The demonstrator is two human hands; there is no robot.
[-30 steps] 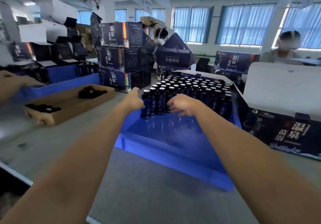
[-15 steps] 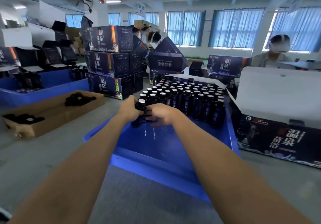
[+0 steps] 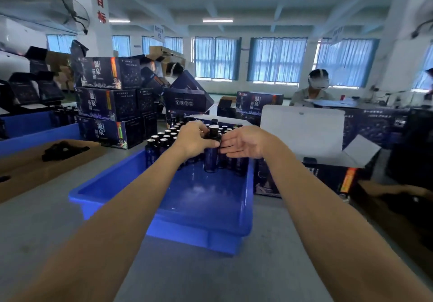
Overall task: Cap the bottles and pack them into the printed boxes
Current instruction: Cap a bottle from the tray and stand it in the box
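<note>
Left hand (image 3: 192, 139), right hand (image 3: 246, 141) on bottle (image 3: 210, 159), in tray (image 3: 206, 197)

The left hand (image 3: 191, 141) and right hand (image 3: 246, 143) hide several bottles (image 3: 163, 141) in the blue crate (image 3: 110, 180); the cardboard tray (image 3: 46, 169) runs off the left edge.

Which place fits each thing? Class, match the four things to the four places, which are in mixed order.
Things:
1. bottle
2. tub
3. open box
4. stacked boxes

Places:
A. on the table, right of the tub
B. gripped in the left hand
C. behind the tub, to the left
D. on the table, between the forearms

Pairs: 1-B; 2-D; 3-A; 4-C
</note>
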